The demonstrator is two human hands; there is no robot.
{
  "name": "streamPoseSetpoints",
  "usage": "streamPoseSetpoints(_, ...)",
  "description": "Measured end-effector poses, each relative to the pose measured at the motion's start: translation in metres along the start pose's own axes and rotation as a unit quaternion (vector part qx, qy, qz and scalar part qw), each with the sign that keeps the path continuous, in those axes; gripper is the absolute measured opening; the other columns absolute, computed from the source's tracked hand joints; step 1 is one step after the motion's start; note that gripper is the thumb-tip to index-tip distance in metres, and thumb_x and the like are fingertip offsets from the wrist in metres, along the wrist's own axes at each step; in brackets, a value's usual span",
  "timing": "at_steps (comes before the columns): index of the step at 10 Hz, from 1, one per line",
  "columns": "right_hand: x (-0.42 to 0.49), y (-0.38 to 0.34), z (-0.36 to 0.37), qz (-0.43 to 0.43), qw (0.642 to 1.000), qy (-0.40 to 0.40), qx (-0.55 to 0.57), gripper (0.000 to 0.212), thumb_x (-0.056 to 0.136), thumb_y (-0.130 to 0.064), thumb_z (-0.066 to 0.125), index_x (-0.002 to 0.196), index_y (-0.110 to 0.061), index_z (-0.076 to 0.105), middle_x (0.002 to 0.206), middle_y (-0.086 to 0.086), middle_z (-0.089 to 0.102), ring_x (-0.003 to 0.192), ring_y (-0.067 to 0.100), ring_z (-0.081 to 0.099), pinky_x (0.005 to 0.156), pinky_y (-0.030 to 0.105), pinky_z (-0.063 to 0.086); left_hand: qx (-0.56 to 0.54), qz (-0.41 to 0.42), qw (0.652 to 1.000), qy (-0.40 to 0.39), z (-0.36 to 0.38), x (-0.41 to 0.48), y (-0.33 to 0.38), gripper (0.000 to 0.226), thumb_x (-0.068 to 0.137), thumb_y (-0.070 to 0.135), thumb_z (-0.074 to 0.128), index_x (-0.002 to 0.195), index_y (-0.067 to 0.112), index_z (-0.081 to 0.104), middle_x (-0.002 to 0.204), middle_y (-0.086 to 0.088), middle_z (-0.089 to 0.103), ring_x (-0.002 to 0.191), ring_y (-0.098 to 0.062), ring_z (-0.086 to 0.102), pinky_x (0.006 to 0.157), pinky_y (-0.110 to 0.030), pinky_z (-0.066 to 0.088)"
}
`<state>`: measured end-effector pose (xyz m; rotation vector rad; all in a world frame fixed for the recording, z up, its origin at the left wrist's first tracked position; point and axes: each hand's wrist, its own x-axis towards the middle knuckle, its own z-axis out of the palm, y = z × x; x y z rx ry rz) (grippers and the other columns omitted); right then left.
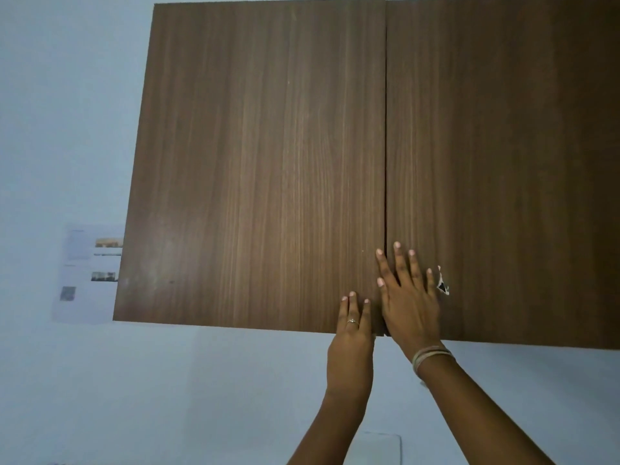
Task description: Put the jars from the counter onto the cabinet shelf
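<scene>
Both hands are up on the wall cabinet point(369, 162) right at the seam where the two doors meet, near the bottom edge. The left hand point(353, 325) has its fingers flat and close together on the lower corner of the left door point(255, 162), holding nothing, and the right hand point(407, 297) is spread wide and flat on the right door point(503, 162), also empty. The doors look shut or nearly so, and whether they're about to be pulled open or pressed closed can't be told from here. No handles in sight, so if it's opening, I'd hook fingertips under the bottom lip by the seam and pull one door at a time instead of pushing on the faces. Jars, counter and shelf aren't in view at all, the shelf presumably being behind the doors. As for writing, there's a sheet of paper point(87, 273) stuck on the wall to the left with small photos and text, too blurry to read. No brand anywhere. There's a chip in the veneer point(443, 286) beside the right hand.
</scene>
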<state>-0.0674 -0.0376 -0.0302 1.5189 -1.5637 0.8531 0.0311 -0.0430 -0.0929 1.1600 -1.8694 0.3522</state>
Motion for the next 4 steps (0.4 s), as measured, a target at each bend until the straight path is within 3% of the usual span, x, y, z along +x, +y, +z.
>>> streamPoseSetpoints(1,0.001,-0.001,0.000,0.023,1.000,-0.013,-0.001,0.072,0.085,-0.044,-0.026,0.142,-0.020,0.011,0.152,0.010,0.017,0.139,0.031,0.015,0.111,0.053,0.021,0.013,-0.002,1.000,-0.013,0.000,0.007,-0.006,0.071,0.098,0.015,0.045,0.150,0.024,-0.002,0.159,0.000,-0.010,0.147,-0.020,-0.007,0.111,-0.025,0.031)
streamPoseSetpoints(2,-0.001,-0.003,-0.002,0.027,0.999,-0.019,-0.010,0.071,0.087,-0.043,-0.024,0.142,-0.020,0.015,0.151,0.010,0.022,0.139,0.032,0.019,0.110,0.052,0.023,0.013,0.012,1.000,-0.003,-0.003,0.002,-0.005,0.072,0.092,0.018,0.058,0.149,0.023,0.015,0.159,-0.003,0.009,0.147,-0.019,0.010,0.106,-0.024,0.038)
streamPoseSetpoints(3,0.001,0.000,0.000,0.005,1.000,0.011,0.014,0.061,0.087,-0.043,-0.020,0.141,-0.022,-0.001,0.152,0.005,0.002,0.140,0.027,0.001,0.113,0.044,0.008,0.018,0.077,0.993,0.084,-0.021,0.004,-0.004,0.050,0.051,0.030,0.091,0.098,0.019,0.076,0.105,-0.006,0.075,0.094,-0.019,0.072,0.074,-0.028,0.060)
streamPoseSetpoints(4,0.008,0.004,-0.011,0.012,0.999,-0.003,0.048,0.051,0.096,-0.037,0.005,0.143,-0.020,-0.003,0.155,0.007,0.016,0.143,0.027,0.014,0.115,0.038,0.010,-0.025,0.052,0.993,0.106,-0.039,0.017,0.004,0.020,0.075,0.032,0.075,0.090,0.018,0.076,0.092,-0.006,0.077,0.083,-0.021,0.073,0.089,-0.038,0.056)
